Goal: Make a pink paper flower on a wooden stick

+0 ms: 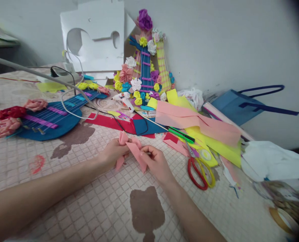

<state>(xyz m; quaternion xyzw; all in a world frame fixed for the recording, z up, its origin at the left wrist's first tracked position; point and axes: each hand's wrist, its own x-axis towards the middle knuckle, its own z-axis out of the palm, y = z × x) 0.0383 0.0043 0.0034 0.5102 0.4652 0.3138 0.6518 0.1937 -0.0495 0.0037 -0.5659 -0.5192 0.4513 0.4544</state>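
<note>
Head view: a pink strip (pixel 135 154), just over the middle of the table (pixel 94 208), looks partway worked: folded into flaps, its ends not yet fastened. The left hand (pixel 113 154) has its fingers closed around the left part; the right hand (pixel 158 164) pinches the right flap between thumb and curled fingers. To the right lie scissors (pixel 193 155) and a pink sheet (pixel 179 114); leftward, a blue guitar (pixel 70 117) bears finished flowers (pixel 36 105).

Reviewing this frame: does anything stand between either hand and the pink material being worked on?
Nothing visible does. The left hand and right hand both hold the pink material directly. The nearby scissors lie off to the right, outside the space between the hands.
</note>
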